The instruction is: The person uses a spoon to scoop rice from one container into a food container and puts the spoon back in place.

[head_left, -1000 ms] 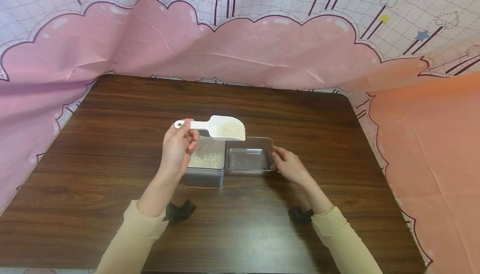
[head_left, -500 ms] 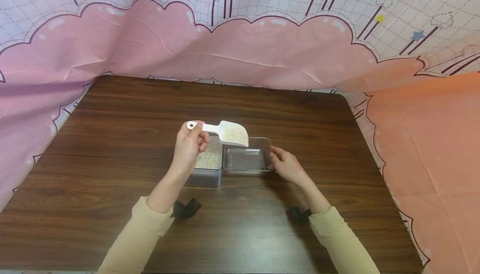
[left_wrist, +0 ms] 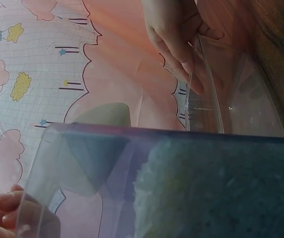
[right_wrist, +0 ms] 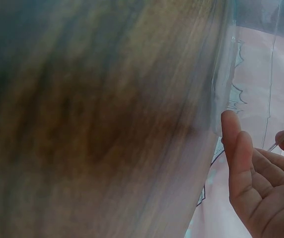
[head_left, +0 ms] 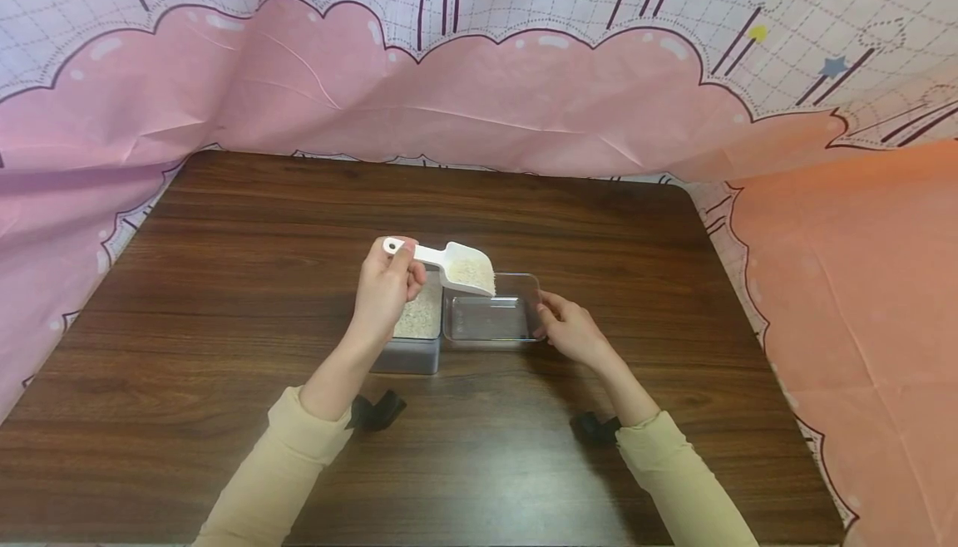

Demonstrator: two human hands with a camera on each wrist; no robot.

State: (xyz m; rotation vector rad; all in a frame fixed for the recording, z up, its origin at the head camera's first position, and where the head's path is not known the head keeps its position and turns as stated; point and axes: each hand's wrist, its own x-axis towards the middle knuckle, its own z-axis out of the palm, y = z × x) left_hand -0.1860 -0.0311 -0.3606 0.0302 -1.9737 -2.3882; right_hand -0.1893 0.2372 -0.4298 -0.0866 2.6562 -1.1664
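A white scoop (head_left: pixel 470 269) heaped with white rice-like grains is held by its handle in my left hand (head_left: pixel 382 291), between thumb and curled fingers. The scoop's lip hangs over the left part of a clear rectangular container (head_left: pixel 486 324), whose inside shows no grains. My right hand (head_left: pixel 575 331) grips that container's right end; in the right wrist view the thumb is at the rim and the fingers (right_wrist: pixel 241 153) lie along the wall. Directly left stands a translucent grey bin (head_left: pixel 410 357) of rice (head_left: pixel 419 314), partly hidden behind my left hand.
Both containers stand on a dark wood-grain table (head_left: pixel 479 464). A pink patterned curtain (head_left: pixel 464 106) hangs behind it, and an orange one (head_left: pixel 861 281) on the right. Black bands (head_left: pixel 380 411) sit at both wrists.
My left hand has moved right and slightly down with the scoop, bringing its lip from above the bin's side to over the clear container. The right hand keeps its grip.
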